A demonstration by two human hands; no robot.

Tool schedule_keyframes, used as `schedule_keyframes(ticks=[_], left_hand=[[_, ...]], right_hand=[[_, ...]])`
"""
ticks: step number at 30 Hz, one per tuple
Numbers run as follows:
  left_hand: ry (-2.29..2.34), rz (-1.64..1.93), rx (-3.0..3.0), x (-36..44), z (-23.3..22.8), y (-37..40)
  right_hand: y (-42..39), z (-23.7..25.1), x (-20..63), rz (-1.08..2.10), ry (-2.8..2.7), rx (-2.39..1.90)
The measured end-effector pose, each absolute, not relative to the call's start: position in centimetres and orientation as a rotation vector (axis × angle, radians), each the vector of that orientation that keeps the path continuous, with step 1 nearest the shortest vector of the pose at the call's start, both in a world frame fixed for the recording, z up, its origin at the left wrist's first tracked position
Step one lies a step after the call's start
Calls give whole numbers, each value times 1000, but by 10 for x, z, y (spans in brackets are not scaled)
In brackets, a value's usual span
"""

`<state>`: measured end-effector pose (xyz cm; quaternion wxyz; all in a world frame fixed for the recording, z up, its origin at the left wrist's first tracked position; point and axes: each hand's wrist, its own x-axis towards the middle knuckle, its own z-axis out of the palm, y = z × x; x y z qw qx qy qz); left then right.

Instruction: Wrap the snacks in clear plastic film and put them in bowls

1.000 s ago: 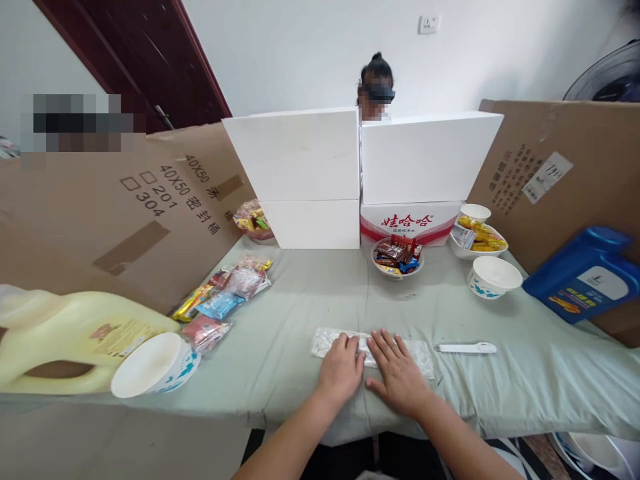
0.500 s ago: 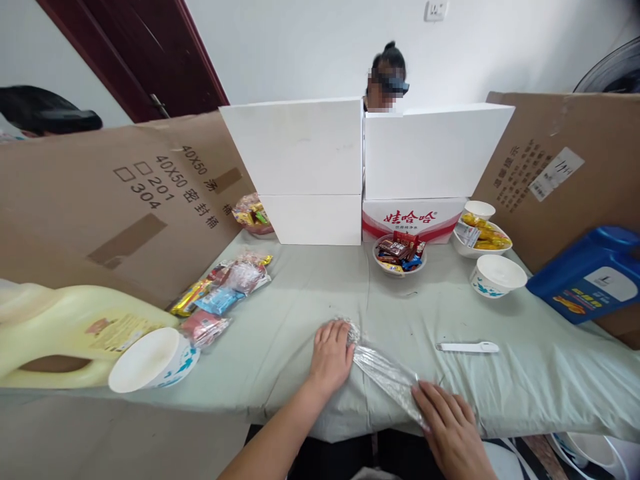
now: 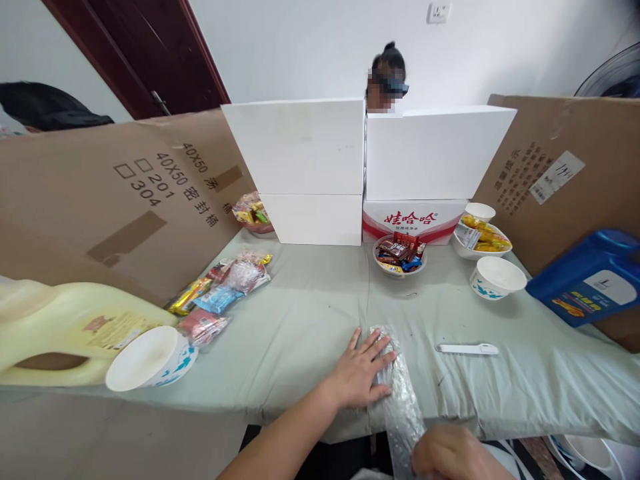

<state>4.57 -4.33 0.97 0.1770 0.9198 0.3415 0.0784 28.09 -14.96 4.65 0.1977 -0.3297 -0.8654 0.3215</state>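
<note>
One pale yellow jug (image 3: pixel 55 313) and one patterned bowl (image 3: pixel 175 367) occupy the front left corner of the tabletop (image 3: pixel 295 300), with wrapped snack packets (image 3: pixel 217 300) just beyond the bowl. Left hand (image 3: pixel 363 373): palm down, fingers spread, resting on the far part of a clear plastic strip (image 3: pixel 406 403), nothing gripped. The strip lies near the middle of the front edge and crosses it, its near end past the tabletop. Assessed as light, limp, slick and readily creased; best pinched at both ends and kept taut. Right hand (image 3: pixel 453 453): curled at the strip's near end, blurred and cut by the frame; whether it has hold cannot be confirmed. White tool (image 3: pixel 467 349): flat, inward from the front edge. Blue bottle (image 3: pixel 583 287): at the right edge, beside cardboard (image 3: pixel 600 213).
</note>
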Motion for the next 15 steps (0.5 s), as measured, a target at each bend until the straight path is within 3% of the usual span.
schedule_keyframes(ticks=[4, 9, 15], left_hand=[[936, 230, 2608, 46, 12, -44], [970, 242, 2591, 46, 14, -44], [1002, 299, 2585, 45, 9, -43]], right_hand=[[-97, 60, 263, 1079, -2143, -1321], [-38, 29, 236, 615, -2047, -1783], [-34, 8, 221, 467, -2073, -1923]])
